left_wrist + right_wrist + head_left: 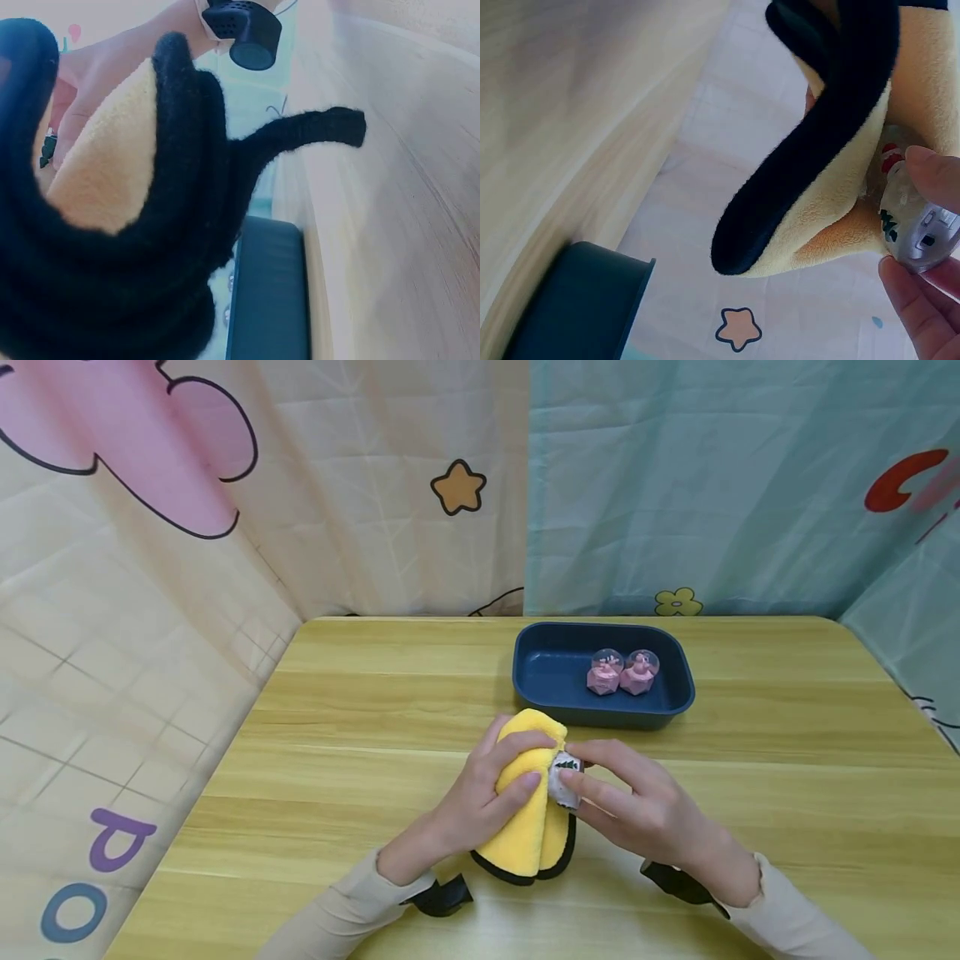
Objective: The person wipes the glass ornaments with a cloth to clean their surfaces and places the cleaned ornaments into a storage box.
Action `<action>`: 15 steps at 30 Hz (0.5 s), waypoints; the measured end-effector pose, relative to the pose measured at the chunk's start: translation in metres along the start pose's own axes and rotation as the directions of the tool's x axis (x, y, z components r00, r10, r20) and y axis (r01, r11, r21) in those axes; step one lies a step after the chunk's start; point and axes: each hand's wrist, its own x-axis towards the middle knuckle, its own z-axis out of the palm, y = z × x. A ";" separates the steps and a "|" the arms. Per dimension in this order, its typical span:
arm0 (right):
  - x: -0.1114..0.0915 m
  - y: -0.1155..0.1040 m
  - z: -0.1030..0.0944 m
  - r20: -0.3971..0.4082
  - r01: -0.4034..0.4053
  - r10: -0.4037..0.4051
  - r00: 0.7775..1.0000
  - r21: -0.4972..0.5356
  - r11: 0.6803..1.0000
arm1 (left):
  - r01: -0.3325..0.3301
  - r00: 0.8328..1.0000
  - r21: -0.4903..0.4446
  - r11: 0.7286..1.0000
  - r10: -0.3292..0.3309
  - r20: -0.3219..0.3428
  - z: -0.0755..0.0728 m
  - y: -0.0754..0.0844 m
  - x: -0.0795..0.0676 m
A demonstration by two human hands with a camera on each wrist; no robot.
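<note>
My left hand (474,789) grips a folded yellow cloth (521,839) with black edging above the table. Against the cloth, my right hand (656,806) pinches a small snow globe (564,787) between thumb and fingers. Its pale base bears dark green tree shapes; the right wrist view shows a switch on the underside of the globe (928,238) and a red figure near its clear dome, which the cloth partly covers. The cloth's black border (187,150) fills much of the left wrist view, hiding most of that hand's fingers.
Just beyond the hands stands a dark blue tray (547,672) on the wooden table (337,760). Two pink-based globes (603,678) sit side by side in its right half. Printed curtains (375,485) hang behind the table and along its sides.
</note>
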 end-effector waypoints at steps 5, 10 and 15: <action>-0.005 -0.002 0.000 0.007 -0.127 0.127 0.992 0.102 0.987 | -0.045 0.999 0.040 0.998 0.045 -0.004 0.001 0.000 0.000; -0.007 -0.001 0.000 0.010 -0.231 0.233 0.972 0.196 0.953 | -0.077 0.997 0.081 0.994 0.078 -0.008 0.001 -0.001 -0.001; -0.007 -0.001 -0.002 0.051 -0.321 0.320 0.946 0.289 0.902 | -0.091 0.995 0.114 0.989 0.094 -0.017 0.001 -0.001 -0.001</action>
